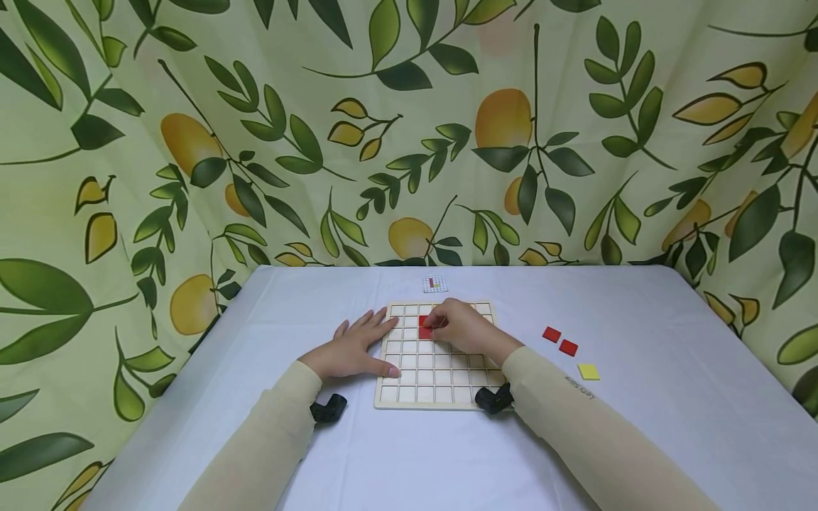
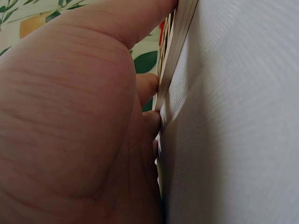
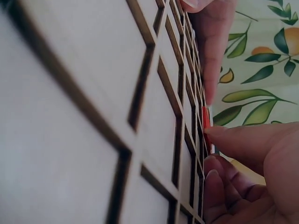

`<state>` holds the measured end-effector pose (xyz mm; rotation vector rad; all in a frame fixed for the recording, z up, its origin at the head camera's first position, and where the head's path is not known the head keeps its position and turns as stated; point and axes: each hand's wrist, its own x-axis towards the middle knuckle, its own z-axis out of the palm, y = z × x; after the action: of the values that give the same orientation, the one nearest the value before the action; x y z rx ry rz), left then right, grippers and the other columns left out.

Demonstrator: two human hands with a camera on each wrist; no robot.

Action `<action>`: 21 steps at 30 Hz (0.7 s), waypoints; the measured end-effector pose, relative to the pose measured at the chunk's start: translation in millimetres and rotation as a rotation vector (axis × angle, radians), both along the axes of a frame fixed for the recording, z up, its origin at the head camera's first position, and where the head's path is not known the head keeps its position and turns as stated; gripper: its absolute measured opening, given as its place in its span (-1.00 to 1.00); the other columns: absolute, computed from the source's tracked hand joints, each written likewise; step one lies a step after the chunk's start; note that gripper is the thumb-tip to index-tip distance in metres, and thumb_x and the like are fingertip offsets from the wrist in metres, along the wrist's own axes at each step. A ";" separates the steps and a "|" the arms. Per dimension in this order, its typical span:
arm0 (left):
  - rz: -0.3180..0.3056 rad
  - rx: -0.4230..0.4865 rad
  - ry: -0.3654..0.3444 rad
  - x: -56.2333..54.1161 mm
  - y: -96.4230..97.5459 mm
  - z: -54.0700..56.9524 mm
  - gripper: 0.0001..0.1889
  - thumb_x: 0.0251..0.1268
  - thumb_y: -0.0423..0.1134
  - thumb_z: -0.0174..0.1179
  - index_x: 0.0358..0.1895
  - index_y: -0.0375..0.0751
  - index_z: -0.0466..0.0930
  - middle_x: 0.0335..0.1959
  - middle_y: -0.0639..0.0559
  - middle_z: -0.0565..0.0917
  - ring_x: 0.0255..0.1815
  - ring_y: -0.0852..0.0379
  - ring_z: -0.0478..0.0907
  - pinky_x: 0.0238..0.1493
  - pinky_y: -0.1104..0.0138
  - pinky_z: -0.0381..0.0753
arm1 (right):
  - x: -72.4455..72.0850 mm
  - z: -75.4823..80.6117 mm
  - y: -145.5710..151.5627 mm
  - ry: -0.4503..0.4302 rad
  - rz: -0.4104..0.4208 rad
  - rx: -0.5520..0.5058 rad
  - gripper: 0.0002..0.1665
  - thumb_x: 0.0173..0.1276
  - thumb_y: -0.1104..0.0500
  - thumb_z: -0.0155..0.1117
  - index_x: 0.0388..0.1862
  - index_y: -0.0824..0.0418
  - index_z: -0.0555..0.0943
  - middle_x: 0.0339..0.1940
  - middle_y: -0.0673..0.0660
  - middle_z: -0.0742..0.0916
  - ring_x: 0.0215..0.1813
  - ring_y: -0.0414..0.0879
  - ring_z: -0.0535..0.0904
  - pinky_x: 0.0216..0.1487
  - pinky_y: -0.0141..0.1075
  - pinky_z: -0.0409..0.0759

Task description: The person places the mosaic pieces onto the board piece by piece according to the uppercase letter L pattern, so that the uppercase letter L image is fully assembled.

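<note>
Left hand [image 1: 356, 352]: fingers spread, over grid board's [image 1: 424, 379] left edge. Right hand [image 1: 465, 328]: fingertips at two inset red tiles [image 1: 424, 333], board's upper half; can't tell if grip's pinching. Loose red tiles [image 1: 568, 348], yellow tile [image 1: 589, 372]: right of board.

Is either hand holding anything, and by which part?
Right hand touches a red tile; whether it's gripped can't be told. Left hand holds nothing, spread on the board.

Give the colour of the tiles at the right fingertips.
The tiles are red, clearest in the head view.
</note>
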<state>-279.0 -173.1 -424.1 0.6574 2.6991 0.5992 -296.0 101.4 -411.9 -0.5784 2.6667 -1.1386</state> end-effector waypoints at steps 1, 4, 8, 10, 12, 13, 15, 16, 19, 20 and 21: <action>0.001 -0.001 -0.001 0.3 0.1 0.2 0.23 0.13 0.54 0.43 0.81 0.15 0.09 0.83 0.04 -0.11 0.80 -0.11 -0.34 0.62 -0.30 -0.46 | 0.0 0.0 -0.3 0.001 0.005 0.005 -0.82 0.48 0.36 0.48 0.01 0.22 0.83 -0.08 0.04 0.69 -0.03 -0.03 0.59 0.14 -0.09 0.59; 0.005 -0.001 -0.004 0.3 0.2 0.2 0.23 0.13 0.54 0.43 0.81 0.15 0.09 0.83 0.04 -0.11 0.80 -0.11 -0.34 0.62 -0.30 -0.46 | -0.1 0.0 -0.6 0.002 0.015 0.019 -0.80 0.49 0.35 0.48 0.04 0.23 0.83 -0.06 0.05 0.68 -0.02 -0.03 0.59 0.15 -0.08 0.60; 0.007 -0.007 -0.004 0.2 0.2 0.1 0.23 0.13 0.54 0.43 0.81 0.16 0.09 0.83 0.03 -0.11 0.80 -0.11 -0.34 0.62 -0.30 -0.45 | 0.1 0.7 0.6 -0.010 0.013 0.021 -0.77 0.48 0.34 0.49 0.07 0.23 0.84 -0.02 0.04 0.71 0.06 -0.02 0.61 0.26 -0.04 0.58; 0.007 -0.006 -0.002 0.4 0.3 0.3 0.22 0.13 0.54 0.42 0.81 0.16 0.09 0.83 0.02 -0.10 0.80 -0.11 -0.34 0.62 -0.30 -0.46 | 0.6 0.7 1.6 -0.026 0.017 0.012 -0.74 0.48 0.32 0.49 0.11 0.23 0.84 0.01 0.03 0.73 0.12 -0.02 0.61 0.31 -0.02 0.56; 0.006 -0.003 -0.004 0.7 0.3 0.5 0.22 0.13 0.54 0.43 0.81 0.16 0.09 0.83 0.02 -0.11 0.80 -0.11 -0.35 0.62 -0.29 -0.47 | 1.3 0.7 2.8 -0.043 0.025 -0.005 -0.72 0.50 0.28 0.49 0.16 0.21 0.83 0.04 0.01 0.74 0.15 -0.03 0.60 0.33 -0.01 0.54; 0.006 0.000 -0.004 0.9 0.3 0.7 0.22 0.13 0.54 0.43 0.81 0.16 0.09 0.83 0.03 -0.11 0.80 -0.11 -0.35 0.62 -0.29 -0.47 | 1.6 0.6 3.5 -0.047 0.036 -0.017 -0.71 0.52 0.25 0.47 0.17 0.21 0.82 0.05 0.00 0.74 0.14 -0.03 0.60 0.32 -0.01 0.55; 0.005 0.003 -0.004 1.2 0.2 0.8 0.23 0.14 0.53 0.43 0.81 0.15 0.09 0.83 0.03 -0.11 0.80 -0.11 -0.35 0.62 -0.29 -0.47 | 2.7 0.8 5.1 -0.057 0.056 -0.045 -0.71 0.57 0.17 0.45 0.20 0.18 0.81 0.07 -0.02 0.75 0.12 -0.03 0.61 0.28 -0.02 0.56; 0.005 0.004 -0.005 1.2 0.2 0.9 0.23 0.14 0.53 0.43 0.81 0.15 0.09 0.83 0.03 -0.11 0.80 -0.11 -0.34 0.62 -0.29 -0.47 | 3.4 1.4 6.2 -0.057 0.066 -0.057 -0.70 0.60 0.12 0.43 0.21 0.16 0.80 0.08 -0.02 0.75 0.11 -0.02 0.61 0.25 -0.01 0.57; 0.007 0.000 -0.003 1.3 0.7 0.9 0.23 0.14 0.53 0.43 0.81 0.15 0.09 0.83 0.03 -0.11 0.80 -0.12 -0.34 0.62 -0.30 -0.46 | 5.3 4.1 10.2 -0.068 0.079 -0.087 -0.64 0.66 -0.06 0.35 0.23 0.09 0.77 0.09 -0.03 0.75 0.06 -0.02 0.63 0.17 -0.02 0.60; 0.009 -0.001 -0.004 1.2 1.0 0.9 0.22 0.14 0.53 0.43 0.81 0.15 0.09 0.83 0.03 -0.11 0.80 -0.12 -0.34 0.62 -0.29 -0.46 | 6.0 5.4 11.7 -0.079 0.076 -0.100 -0.62 0.67 -0.11 0.33 0.24 0.07 0.77 0.10 -0.03 0.75 0.05 0.00 0.64 0.15 -0.02 0.61; 0.011 -0.002 -0.004 1.3 1.5 1.1 0.23 0.13 0.54 0.43 0.81 0.15 0.09 0.83 0.03 -0.11 0.80 -0.11 -0.34 0.62 -0.29 -0.46 | 6.0 6.3 13.7 -0.089 0.073 -0.110 -0.58 0.67 -0.16 0.30 0.26 0.05 0.75 0.10 -0.02 0.74 0.03 0.01 0.64 0.13 -0.03 0.63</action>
<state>-277.7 -171.6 -423.0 0.6409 2.7010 0.5992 -290.0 115.1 -405.7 -0.6232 2.5000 -1.2659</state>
